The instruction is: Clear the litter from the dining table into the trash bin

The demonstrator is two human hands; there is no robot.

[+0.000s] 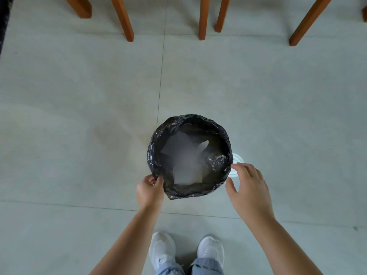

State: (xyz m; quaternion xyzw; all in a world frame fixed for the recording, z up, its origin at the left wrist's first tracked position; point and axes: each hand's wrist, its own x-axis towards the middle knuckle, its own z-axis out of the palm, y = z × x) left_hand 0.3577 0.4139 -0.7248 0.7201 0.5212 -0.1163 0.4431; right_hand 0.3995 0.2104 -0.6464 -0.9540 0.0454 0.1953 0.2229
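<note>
A: Where is the trash bin (190, 157) seen?

B: It is seen from straight above, standing on the pale tiled floor (79, 116) just below the middle of the view. It is lined with a black plastic bag (154, 147), whose crumpled edge is folded over the rim all the way round.

A: What is held inside it?

B: Pale sheets of litter (184, 155) are lying flat at the bottom, blurred, with a smaller light scrap (203, 145) toward two o'clock of the bin's middle.

A: How are the hands placed?

B: The left hand (150, 188) is closed on the bag's edge at about seven o'clock of the rim, the plastic pinched between thumb and fingers. The right hand (248, 183) is spread and relaxed at about four o'clock, nothing gripped; its fingertips are close to the bag's edge, though contact cannot be told.

A: Is anything else found near the bin?

B: A small round white object (237, 158) is lying on the floor at three o'clock of the bin, partly covered by the right fingers; what it is cannot be told. Orange-brown wooden legs (123, 18) are ranged along twelve o'clock of the view. White shoes (161, 249) are seen at six o'clock.
</note>
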